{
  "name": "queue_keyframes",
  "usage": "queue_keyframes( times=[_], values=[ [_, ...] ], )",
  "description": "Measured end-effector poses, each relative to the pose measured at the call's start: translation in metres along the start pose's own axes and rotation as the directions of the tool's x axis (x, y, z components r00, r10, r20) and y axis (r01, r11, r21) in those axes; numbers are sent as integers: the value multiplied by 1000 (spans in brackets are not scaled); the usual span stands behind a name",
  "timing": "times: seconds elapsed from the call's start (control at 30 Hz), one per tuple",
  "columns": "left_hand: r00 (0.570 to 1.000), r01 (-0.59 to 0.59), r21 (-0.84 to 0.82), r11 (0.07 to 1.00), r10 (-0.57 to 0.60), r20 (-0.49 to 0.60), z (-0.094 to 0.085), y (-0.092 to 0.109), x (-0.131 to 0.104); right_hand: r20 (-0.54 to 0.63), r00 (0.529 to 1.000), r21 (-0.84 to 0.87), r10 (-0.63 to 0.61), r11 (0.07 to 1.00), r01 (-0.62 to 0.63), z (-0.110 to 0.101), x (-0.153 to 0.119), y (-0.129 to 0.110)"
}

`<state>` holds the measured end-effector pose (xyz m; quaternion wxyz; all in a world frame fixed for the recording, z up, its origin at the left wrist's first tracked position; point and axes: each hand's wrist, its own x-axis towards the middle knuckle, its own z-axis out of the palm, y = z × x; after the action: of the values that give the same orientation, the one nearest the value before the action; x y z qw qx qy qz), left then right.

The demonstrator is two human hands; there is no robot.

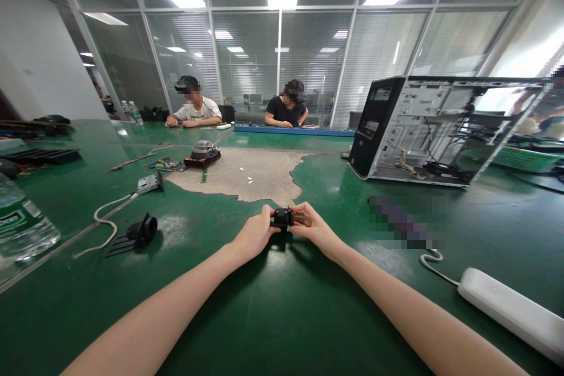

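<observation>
While facing a glossy green table in a room with a tall glass partition, pale blinds and bright ceiling lights, saw two people at the far side, one in a white top and one in a black top. Noted a tan, ragged-edged patch on the table, with small white scraps on it. Saw also an open-sided computer case to the right, a white block with a cord nearer on that side, and a slotted black piece and a clear bottle to the left.

Held a small black part just short of the tan patch, between both hands: grasped its left end with the fingers of the left hand and its right end with those of the right hand. Looked compact and dark, with a rounded body and a thin upright plate toward the right. Could not tell finer details, nor any contact with the table.
</observation>
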<state>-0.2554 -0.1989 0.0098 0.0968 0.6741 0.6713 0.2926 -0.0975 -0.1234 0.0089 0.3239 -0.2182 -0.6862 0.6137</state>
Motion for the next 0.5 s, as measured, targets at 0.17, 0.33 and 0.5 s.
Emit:
queue_keyframes(
  times=[0.17, 0.33, 0.5],
  values=[
    [1000, -17, -3, 1000, 17, 1, 0, 0, 0, -61, 997, -57, -37, 998, 34, 0, 1, 2],
    [1000, 13, -4, 1000, -13, 13, 0, 0, 0, -77, 997, -89, 10, 996, -17, -2, 4, 7],
    [1000, -1, 11, 1000, 1, -4, 1, 0, 0, -62, 996, -115, -69, 991, 62, -2, 5, 9]
  ],
)
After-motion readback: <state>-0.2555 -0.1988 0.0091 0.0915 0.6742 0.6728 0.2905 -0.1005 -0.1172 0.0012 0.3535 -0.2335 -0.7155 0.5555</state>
